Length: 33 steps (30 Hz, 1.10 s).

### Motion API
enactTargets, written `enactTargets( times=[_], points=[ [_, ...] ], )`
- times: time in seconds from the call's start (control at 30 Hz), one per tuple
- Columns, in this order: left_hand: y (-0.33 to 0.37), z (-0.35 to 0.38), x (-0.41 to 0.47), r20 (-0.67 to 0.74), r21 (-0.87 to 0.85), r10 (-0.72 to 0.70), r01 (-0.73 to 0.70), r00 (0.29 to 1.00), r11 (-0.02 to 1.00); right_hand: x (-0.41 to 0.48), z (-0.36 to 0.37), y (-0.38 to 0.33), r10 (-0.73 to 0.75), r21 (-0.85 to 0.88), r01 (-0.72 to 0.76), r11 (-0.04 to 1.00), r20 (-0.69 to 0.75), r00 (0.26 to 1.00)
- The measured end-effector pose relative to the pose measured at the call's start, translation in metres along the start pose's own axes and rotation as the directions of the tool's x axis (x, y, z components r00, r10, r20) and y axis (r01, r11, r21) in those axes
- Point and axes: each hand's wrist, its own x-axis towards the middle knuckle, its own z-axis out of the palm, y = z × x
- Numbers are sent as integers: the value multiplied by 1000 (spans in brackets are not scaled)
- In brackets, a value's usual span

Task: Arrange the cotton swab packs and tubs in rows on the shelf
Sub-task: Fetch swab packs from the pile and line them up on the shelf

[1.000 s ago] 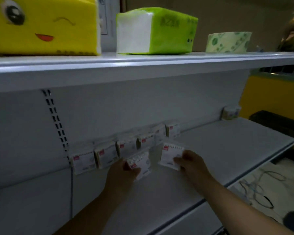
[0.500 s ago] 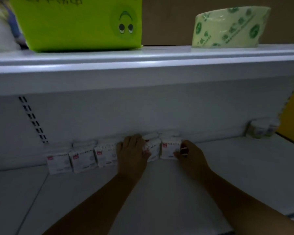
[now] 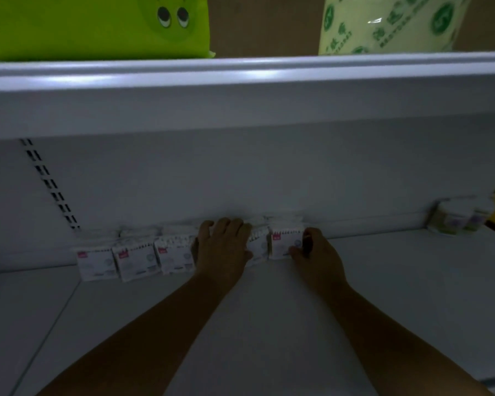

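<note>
Head view: cotton swab packs (image 3: 132,261) stand in a row against the back wall of the lower shelf (image 3: 412,281), running off towards 9 o'clock from the hands. The left hand (image 3: 223,250) hooks its fingers over the neighbouring pack (image 3: 259,247). The right hand (image 3: 317,252) pinches the end pack (image 3: 283,242) at its 10 o'clock, and the tubs (image 3: 457,222) sit well apart at 3 o'clock.

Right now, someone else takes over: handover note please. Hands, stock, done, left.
Left hand: lies over a pack in the front row; grip hidden.
Right hand: pinches the rightmost pack at its right edge.
Done: packs stand in two rows at the back of the shelf.
Left: let go, square the line, probably arrange the tubs, apart at far right.
</note>
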Motion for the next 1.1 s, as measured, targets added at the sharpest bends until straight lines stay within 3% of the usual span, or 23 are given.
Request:
enactTargets(
  times=[0.23, 0.37, 0.43, 0.5, 0.57, 0.6, 0.7, 0.77, 0.83, 0.93, 1.0, 1.1],
  points=[
    [-2, -11, -7, 114, 49, -15, 10, 993, 999, 1, -2, 0, -15, 65, 15, 998, -11, 1000],
    [-18, -32, -28, 134, -10, 17, -16, 991, 1000, -4, -12, -8, 41, 75, -29, 997, -156, 987],
    [-37, -44, -42, 207, -54, 42, -32, 977, 998, -12, -19, -11, 93, 35, -87, 996, -238, 967],
    [-62, -56, -58, 281, -114, 65, -34, 958, 993, -26, -27, -16, 53, -67, -76, 995, -290, 955],
    [-92, -72, -77, 339, -166, 71, -15, 938, 986, -41, -34, -27, -144, -319, 71, 945, -212, 967],
    [-108, -82, -88, 361, -162, 73, -15, 930, 987, -50, -36, -37, -300, -424, 220, 878, -131, 945],
    [-156, -116, -111, 406, -93, 29, 10, 913, 996, -71, -39, -87, -652, -491, 620, 612, 130, 747],
    [-185, -139, -130, 414, -70, -39, 75, 910, 995, -86, -30, -133, -635, -511, 704, 493, 342, 693],
    [-211, -160, -156, 430, -35, -89, 115, 898, 993, -103, -3, -173, -542, -533, 703, 470, 455, 707],
    [-255, -190, -205, 497, 62, -178, 170, 849, 984, -139, 44, -235, -405, -463, 645, 608, 517, 754],
    [-286, -212, -247, 506, 123, -250, 218, 826, 968, -171, 77, -286, -398, -341, 686, 643, 616, 680],
    [-331, -242, -307, 491, 164, -312, 266, 813, 950, -217, 116, -355, -506, -228, 781, 581, 651, 566]
  ],
)
